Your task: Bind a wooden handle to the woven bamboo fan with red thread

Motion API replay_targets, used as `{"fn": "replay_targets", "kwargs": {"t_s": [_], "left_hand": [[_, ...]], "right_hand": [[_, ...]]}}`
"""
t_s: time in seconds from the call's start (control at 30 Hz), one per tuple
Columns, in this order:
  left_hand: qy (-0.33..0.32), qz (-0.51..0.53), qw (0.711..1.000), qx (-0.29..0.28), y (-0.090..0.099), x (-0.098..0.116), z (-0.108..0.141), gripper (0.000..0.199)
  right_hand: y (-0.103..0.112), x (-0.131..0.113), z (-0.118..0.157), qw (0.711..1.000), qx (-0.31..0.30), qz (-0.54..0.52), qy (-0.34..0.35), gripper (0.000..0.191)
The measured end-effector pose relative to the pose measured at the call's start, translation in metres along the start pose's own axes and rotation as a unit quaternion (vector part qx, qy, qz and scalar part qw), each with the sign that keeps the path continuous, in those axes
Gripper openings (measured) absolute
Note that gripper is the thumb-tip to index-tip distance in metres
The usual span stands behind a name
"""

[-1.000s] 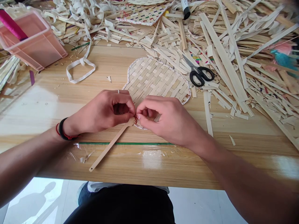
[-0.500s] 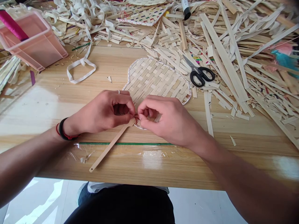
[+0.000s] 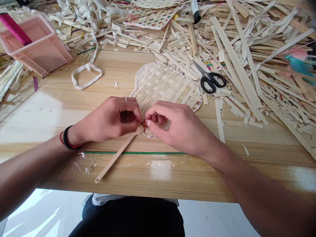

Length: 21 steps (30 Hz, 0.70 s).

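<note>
A woven bamboo fan lies flat on the wooden table, its curved rim bound with stitching. My left hand pinches a fine red thread between finger and thumb, at the fan's lower edge. My right hand curls over that same edge, fingertips close beside the thread. A flat wooden handle runs from under my fingers toward the lower left. The hands hide where the handle meets the fan.
Black-handled scissors and heaped bamboo strips lie to the right. A pink translucent bin stands at the far left, near a looped white strip. A patterned woven piece lies at the back. The table's front edge runs below.
My left fingertips have drawn back slightly to the left along the thread, widening the gap between my hands. The view has shifted slightly.
</note>
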State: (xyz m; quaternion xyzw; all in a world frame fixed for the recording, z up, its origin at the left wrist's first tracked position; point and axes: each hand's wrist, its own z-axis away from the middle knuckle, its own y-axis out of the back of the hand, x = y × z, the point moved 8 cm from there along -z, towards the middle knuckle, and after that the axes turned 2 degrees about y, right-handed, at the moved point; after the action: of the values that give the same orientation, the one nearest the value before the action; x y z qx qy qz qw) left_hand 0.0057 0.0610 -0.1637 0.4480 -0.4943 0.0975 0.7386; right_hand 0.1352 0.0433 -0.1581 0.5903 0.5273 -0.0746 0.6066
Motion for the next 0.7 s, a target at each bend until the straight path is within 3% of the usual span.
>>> {"fn": "replay_targets", "kwargs": {"t_s": [0.27, 0.7], "left_hand": [[0.027, 0.048, 0.998, 0.002, -0.0005, -0.0048, -0.0003, 0.004], [0.025, 0.072, 0.997, 0.016, -0.0004, -0.0063, 0.0002, 0.004]], "right_hand": [[-0.0008, -0.0021, 0.0008, 1.000, -0.014, 0.002, 0.010, 0.003], [0.0070, -0.0045, -0.0002, 1.000, 0.018, 0.002, 0.014, 0.011]]}}
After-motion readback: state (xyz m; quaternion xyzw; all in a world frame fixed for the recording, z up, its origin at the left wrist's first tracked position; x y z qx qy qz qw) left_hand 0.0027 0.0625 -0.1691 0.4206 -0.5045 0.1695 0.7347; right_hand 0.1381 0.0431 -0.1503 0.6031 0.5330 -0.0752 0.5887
